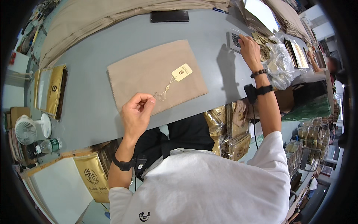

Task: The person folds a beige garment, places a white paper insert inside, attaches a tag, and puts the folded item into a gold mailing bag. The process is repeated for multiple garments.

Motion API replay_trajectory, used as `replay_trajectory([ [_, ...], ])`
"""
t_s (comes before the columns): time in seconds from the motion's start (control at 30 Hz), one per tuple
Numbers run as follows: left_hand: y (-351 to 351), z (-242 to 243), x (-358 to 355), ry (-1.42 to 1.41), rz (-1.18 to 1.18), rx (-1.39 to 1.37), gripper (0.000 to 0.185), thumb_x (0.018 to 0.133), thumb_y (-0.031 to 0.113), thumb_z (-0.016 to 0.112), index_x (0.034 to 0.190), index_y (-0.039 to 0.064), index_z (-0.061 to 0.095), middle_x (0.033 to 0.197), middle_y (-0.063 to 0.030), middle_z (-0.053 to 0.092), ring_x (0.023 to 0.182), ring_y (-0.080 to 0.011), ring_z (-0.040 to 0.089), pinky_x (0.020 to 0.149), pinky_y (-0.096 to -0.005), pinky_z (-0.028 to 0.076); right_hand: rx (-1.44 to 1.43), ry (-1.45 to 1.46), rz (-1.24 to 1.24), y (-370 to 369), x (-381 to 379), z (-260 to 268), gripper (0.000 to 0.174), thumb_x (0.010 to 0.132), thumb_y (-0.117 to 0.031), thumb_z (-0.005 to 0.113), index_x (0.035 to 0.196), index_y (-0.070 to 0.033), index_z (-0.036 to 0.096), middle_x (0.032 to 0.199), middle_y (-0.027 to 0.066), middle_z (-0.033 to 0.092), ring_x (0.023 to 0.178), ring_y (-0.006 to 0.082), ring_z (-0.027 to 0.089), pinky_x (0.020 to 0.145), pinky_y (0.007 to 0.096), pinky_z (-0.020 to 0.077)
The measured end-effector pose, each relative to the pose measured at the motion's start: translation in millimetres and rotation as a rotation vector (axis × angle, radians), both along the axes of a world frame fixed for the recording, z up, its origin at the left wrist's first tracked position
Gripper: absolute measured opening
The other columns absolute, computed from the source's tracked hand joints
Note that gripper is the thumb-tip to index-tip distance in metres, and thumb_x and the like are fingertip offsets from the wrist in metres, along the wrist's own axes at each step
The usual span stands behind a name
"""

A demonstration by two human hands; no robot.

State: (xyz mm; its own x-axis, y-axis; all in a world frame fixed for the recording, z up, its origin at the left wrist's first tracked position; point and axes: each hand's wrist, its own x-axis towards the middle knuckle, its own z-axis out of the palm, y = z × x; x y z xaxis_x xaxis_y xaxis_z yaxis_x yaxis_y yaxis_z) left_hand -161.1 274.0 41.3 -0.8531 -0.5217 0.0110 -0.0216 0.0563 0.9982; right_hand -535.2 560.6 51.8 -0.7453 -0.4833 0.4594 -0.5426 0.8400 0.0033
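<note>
A folded beige cloth (151, 67) with a zigzag-cut edge lies on the grey table (86, 92). On it rests a cream hang tag (182, 72) with a thin looped string (166, 89). Over the cloth's near edge, my left hand (138, 112) pinches a small wire pin (156, 94) between thumb and forefinger. My right hand (249, 49) is at the far right, its fingertips on a small flat box or stack with a black-and-white printed face (235, 40). Whether those fingers grip anything cannot be made out.
A black phone-like object (169, 16) lies near the back, before piled beige cloth (112, 16). Gold packets (51, 89), a white fan (26, 130) and a bottle (49, 145) are left. Tags (261, 42) and a plastic bag (279, 63) are right, with another person's arm (314, 63) beyond.
</note>
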Motion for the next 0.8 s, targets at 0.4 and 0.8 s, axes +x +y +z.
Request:
replay_trajectory([
  [0.4, 1.6, 16.4, 6.4, -0.11, -0.181, -0.066, 0.005, 0.094, 0.001, 0.069, 0.09, 0.0, 0.067, 0.073, 0.0048, 0.06, 0.066, -0.0002, 0.05, 0.057, -0.0197, 0.04, -0.48, -0.407, 0.973, -112.5, 242.5, 4.7, 0.019, 0.085, -0.003, 0.077, 0.103, -0.005, 0.074, 0.094, 0.0072, 0.073, 0.077, 0.0251, 0.072, 0.065, 0.036, 0.0585],
  [0.8, -1.4, 5.3, 13.2, -0.112, -0.209, -0.202, 0.006, 0.092, 0.004, 0.073, 0.089, 0.001, 0.069, 0.075, 0.001, 0.062, 0.063, -0.004, 0.048, 0.056, -0.0231, 0.039, -0.479, -0.521, 0.923, -113.5, 260.1, -5.6, 0.017, 0.083, -0.003, 0.078, 0.099, -0.002, 0.073, 0.086, 0.0065, 0.071, 0.069, 0.0202, 0.07, 0.06, 0.0338, 0.057],
])
